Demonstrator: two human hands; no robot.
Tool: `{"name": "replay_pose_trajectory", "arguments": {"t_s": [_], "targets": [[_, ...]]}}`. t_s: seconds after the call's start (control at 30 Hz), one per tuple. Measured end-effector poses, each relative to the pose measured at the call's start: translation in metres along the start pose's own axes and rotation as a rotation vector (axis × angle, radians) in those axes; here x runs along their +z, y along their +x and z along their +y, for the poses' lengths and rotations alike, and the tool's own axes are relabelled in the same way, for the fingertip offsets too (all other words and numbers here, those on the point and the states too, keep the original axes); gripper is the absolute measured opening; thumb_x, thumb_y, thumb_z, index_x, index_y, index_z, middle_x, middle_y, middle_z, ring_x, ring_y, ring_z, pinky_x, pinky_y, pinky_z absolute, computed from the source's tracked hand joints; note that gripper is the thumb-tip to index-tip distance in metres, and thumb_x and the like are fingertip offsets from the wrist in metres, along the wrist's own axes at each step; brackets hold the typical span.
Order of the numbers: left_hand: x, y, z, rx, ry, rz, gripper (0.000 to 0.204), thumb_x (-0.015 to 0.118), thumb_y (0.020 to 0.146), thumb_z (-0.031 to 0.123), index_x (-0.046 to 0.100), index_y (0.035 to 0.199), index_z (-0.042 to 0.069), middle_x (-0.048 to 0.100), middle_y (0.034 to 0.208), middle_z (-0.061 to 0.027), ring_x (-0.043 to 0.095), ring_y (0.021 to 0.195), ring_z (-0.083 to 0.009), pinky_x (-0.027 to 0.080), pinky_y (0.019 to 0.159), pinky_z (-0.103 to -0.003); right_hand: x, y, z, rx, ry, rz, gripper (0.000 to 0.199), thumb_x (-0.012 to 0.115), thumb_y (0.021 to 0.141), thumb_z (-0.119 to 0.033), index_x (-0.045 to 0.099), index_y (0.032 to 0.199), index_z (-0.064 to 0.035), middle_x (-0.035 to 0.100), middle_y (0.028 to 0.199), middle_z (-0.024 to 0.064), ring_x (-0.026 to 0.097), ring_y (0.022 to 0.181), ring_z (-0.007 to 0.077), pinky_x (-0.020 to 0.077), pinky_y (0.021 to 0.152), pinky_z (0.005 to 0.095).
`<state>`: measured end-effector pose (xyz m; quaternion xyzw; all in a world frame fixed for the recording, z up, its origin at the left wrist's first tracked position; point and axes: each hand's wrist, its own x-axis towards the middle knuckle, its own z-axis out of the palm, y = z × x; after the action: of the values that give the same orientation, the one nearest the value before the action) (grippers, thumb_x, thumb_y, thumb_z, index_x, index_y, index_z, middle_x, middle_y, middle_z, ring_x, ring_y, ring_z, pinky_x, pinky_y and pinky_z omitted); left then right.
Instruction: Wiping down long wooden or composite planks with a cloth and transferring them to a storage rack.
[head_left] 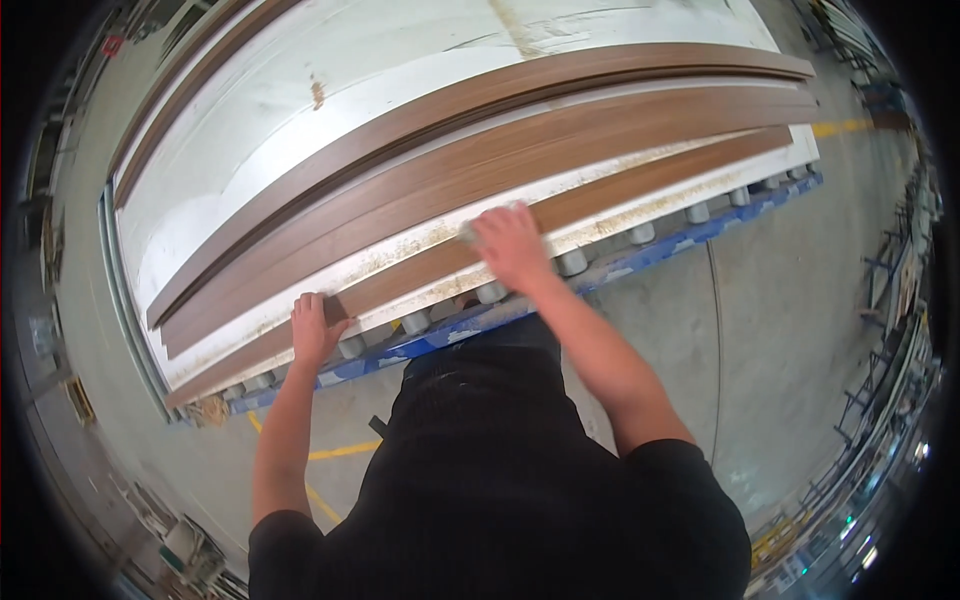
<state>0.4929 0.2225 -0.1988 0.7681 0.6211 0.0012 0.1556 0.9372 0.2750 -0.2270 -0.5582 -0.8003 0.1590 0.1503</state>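
A long brown strip [620,185] lies along the near edge of a white table [330,90], its long axis running from lower left to upper right. The left hand [315,328] rests flat on the strip with fingers together. The right hand [512,245] presses down farther right, over a small pale thing I cannot make out. More brown strips [480,120] lie parallel behind. Grey rollers [572,262] line the table's blue rail [640,262]; the person's black shirt [490,470] hides the floor just below.
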Motion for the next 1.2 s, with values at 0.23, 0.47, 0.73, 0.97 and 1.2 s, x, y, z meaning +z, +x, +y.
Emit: {"name": "replay_pose_trajectory", "arguments": {"t_s": [0.23,0.47,0.73,0.97,1.2], "targets": [[-0.001,0.004,0.013,0.09,0.034,0.005,0.069,0.084,0.086,0.039,0.056,0.135,0.0,0.058,0.131,-0.0216,0.055,0.12,-0.0425,0.044,0.104,-0.052,-0.087,-0.07,0.229,0.441,-0.244,0.315,0.044,0.062,0.104,-0.032,0.065,0.14,-0.0068,0.063,0.146,0.0166,0.054,0.14,0.0392,0.0373,0.118,0.0626],[-0.009,-0.005,0.006,0.089,0.176,-0.099,0.067,0.078,0.093,0.036,0.055,0.143,-0.004,0.06,0.139,-0.0211,0.057,0.126,-0.0411,0.051,0.105,-0.049,-0.097,-0.051,0.243,0.395,-0.115,0.24,0.044,0.06,0.107,-0.033,0.065,0.141,-0.0052,0.062,0.15,0.0141,0.051,0.145,0.0392,0.0352,0.121,0.0617],[-0.027,0.014,0.024,-0.18,0.012,-0.142,0.034,0.061,0.106,0.025,0.067,0.13,0.001,0.073,0.12,-0.0233,0.067,0.113,-0.0451,0.054,0.099,-0.052,-0.153,-0.059,0.261,0.125,0.039,0.258,0.042,0.065,0.105,-0.028,0.065,0.141,-0.0073,0.061,0.151,0.0108,0.052,0.144,0.0357,0.0327,0.123,0.0599],[-0.021,0.019,0.012,-0.079,-0.007,0.041,0.026,0.062,0.105,0.025,0.07,0.115,0.002,0.074,0.104,-0.0213,0.069,0.099,-0.0444,0.054,0.087,-0.054,-0.11,-0.041,0.226,0.187,-0.056,0.374,0.039,0.067,0.101,-0.021,0.068,0.139,-0.0106,0.062,0.149,0.01,0.054,0.141,0.0393,0.0304,0.124,0.0639],[-0.01,0.012,-0.005,-0.02,-0.011,0.154,0.023,0.066,0.102,0.027,0.072,0.109,0.006,0.074,0.104,-0.0158,0.07,0.099,-0.0391,0.051,0.087,-0.052,-0.031,0.011,0.036,-0.155,0.111,0.372,0.029,0.073,0.085,-0.013,0.076,0.114,-0.0085,0.076,0.114,0.01,0.069,0.111,0.0364,0.0496,0.095,0.0546]]}}
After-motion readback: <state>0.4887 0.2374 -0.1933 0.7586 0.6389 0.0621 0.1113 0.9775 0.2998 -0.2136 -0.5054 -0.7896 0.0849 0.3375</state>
